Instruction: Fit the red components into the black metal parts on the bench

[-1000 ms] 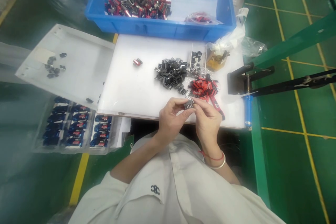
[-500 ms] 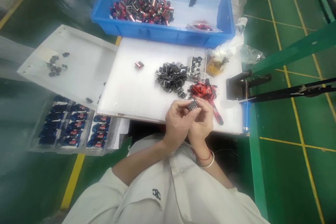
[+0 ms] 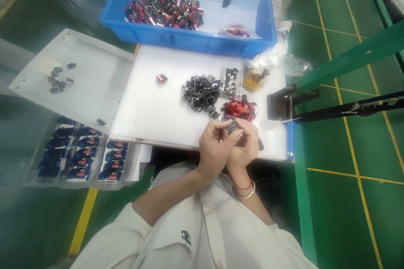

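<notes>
Our left hand and right hand both pinch one small black part, just near of the red pile.

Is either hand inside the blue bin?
No, the left hand and right hand hold a small dark part together at the near edge of the white tabletop.

The 2 hands, left hand and right hand, hold 1 small black part between their fingers.
</notes>
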### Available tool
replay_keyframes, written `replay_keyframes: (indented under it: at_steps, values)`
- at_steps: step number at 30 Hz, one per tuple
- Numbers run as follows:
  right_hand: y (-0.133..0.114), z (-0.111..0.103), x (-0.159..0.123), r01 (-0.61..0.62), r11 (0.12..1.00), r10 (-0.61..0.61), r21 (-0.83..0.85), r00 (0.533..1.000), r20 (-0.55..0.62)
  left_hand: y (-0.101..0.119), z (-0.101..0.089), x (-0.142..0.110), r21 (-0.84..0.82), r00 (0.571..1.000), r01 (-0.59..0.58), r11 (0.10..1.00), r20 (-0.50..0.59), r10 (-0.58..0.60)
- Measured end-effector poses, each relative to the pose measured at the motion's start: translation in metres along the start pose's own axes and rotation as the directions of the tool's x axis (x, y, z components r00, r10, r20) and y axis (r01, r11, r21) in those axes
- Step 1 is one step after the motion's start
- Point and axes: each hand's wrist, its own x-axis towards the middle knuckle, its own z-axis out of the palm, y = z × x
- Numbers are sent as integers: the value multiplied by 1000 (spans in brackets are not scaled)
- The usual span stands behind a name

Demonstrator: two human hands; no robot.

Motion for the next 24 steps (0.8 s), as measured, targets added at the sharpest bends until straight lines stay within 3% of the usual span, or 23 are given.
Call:
replay_keyframes:
  at_steps: [7, 24]
  values:
    - [2, -1, 4, 13, 999, -14, 38, 1000, 26, 0, 0, 0, 13, 1000, -27, 1000, 8, 27]
    - [0, -6, 6, 30, 998, -28, -51, 999, 43, -3, 1, 0, 68, 999, -33, 997, 20, 32]
